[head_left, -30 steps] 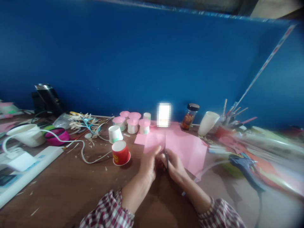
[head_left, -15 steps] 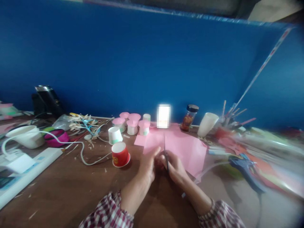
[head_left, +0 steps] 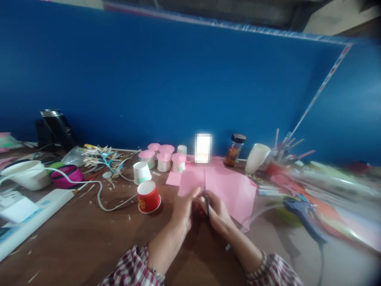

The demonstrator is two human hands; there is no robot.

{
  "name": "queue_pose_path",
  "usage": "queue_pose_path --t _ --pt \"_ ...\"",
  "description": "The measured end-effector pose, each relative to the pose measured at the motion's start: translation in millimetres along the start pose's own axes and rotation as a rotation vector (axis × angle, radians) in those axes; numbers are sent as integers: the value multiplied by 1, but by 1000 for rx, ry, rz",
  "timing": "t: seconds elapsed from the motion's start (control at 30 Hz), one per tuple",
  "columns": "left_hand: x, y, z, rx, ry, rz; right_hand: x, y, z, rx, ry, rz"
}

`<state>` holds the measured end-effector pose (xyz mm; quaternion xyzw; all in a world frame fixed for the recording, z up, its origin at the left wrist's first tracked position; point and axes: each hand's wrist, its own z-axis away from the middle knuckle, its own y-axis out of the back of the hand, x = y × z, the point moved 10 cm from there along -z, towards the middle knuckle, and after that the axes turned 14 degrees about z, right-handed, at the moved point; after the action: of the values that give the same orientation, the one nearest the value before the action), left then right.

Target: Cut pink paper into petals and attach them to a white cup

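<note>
On the brown table just ahead of me, pink paper lying flat, my left hand pinching its near edge, my right hand closed round scissors, blades in the sheet's slit, red cup near left, blue glue gun off right

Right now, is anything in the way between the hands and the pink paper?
No, nothing visible is. The left hand pinches the pink paper at its near edge, and the right hand holds the scissors with the blades at the paper. The red cup stands off to the left, apart.
</note>
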<state>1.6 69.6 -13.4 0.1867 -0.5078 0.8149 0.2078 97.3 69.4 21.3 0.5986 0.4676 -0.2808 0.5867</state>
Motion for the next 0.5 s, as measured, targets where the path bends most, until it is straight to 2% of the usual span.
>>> queue_pose_path --t 0.5 --pt "2 0 -2 -10 -13 -12 -1 1 0 7 25 -6"
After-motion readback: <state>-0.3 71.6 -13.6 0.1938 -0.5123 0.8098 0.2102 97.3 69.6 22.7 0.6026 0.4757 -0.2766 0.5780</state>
